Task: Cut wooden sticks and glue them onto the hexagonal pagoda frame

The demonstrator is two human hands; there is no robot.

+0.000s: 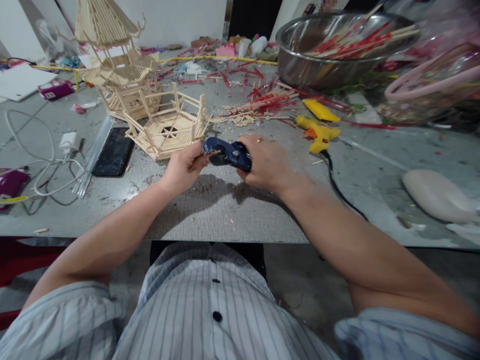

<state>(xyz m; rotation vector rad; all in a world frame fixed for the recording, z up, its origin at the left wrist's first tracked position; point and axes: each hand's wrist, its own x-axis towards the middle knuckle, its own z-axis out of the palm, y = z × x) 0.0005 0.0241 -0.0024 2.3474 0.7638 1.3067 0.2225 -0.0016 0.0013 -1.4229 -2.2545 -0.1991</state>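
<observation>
My right hand (pixel 266 162) is closed around the handles of a dark blue hand cutter (pixel 237 155) with a curved head pointing left. My left hand (pixel 185 167) is pinched at the cutter's head; a small pale piece, perhaps a wooden stick, shows there, but the fingers mostly hide it. Just behind my left hand sits a six-sided frame (pixel 168 131) of pale wooden sticks with upright posts and low railings. A tiered pagoda model (pixel 123 75) made of similar sticks stands behind it to the left.
A yellow glue gun (pixel 318 134) lies right, its black cord trailing forward. Behind it stands a steel basin (pixel 311 70) with red-wrapped chopsticks. Loose sticks (pixel 243 119) and red wrappers litter the middle. A black phone (pixel 113 151), white charger (pixel 69 142) and pink basket (pixel 420 85) flank the sides.
</observation>
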